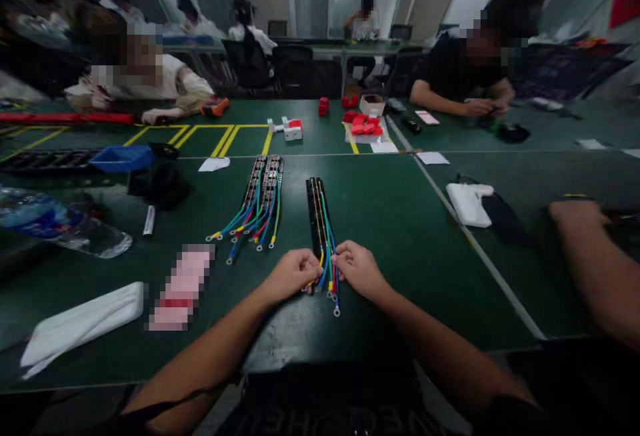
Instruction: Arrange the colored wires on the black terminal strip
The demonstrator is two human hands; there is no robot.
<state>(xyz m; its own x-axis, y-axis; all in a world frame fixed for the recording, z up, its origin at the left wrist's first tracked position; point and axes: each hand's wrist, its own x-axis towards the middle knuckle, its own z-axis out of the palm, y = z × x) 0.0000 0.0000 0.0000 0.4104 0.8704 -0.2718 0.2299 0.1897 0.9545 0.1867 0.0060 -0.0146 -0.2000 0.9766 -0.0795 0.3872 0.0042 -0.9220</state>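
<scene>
In front of me on the green table lies a long black strip (314, 206) with coloured wires (328, 249) running out of its near end. The wires are blue, green, yellow and red, and some end in ring terminals (337, 311). My left hand (295, 271) pinches wires on the left of the bundle, with a yellow one by its fingertips. On the other side, my right hand (359, 268) has its fingers closed at the bundle's right edge. Two similar wired strips (265, 186) lie farther off to the left, their ring terminals fanned toward me.
A pink slip (183, 287), a white power bank (83, 323) and a plastic bottle (60, 223) lie to the left. Red parts (367, 126) are at the back. A white device (470, 204) sits right, near a neighbour's arm (595, 269). People sit opposite.
</scene>
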